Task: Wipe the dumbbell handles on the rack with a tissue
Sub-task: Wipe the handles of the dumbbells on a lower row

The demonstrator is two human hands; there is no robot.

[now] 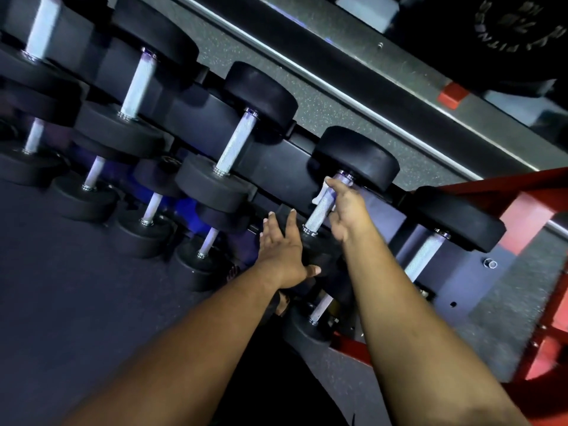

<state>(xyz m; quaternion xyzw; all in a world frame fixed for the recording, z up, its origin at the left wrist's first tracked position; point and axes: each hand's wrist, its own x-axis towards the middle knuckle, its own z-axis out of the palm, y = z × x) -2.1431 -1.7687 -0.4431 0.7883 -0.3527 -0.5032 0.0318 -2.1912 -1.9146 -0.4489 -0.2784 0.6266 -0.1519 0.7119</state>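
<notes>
Several black dumbbells with knurled silver handles lie in rows on a dark rack [276,161]. My right hand [345,207] curls round the upper part of one handle [319,215], pressing a white tissue [319,195] against it; a corner of the tissue sticks out on the left. My left hand [281,250] lies flat with straight fingers on the near black head [319,253] of that same dumbbell, thumb spread to the right. The far head [356,158] sits above my right hand.
More dumbbells fill a lower tier at the left [147,219]. A neighbouring handle [425,256] lies just right of my right arm. A red frame [528,210] stands at the right, and a weight plate [507,35] at the top right. Dark rubber floor [76,287] spreads at the lower left.
</notes>
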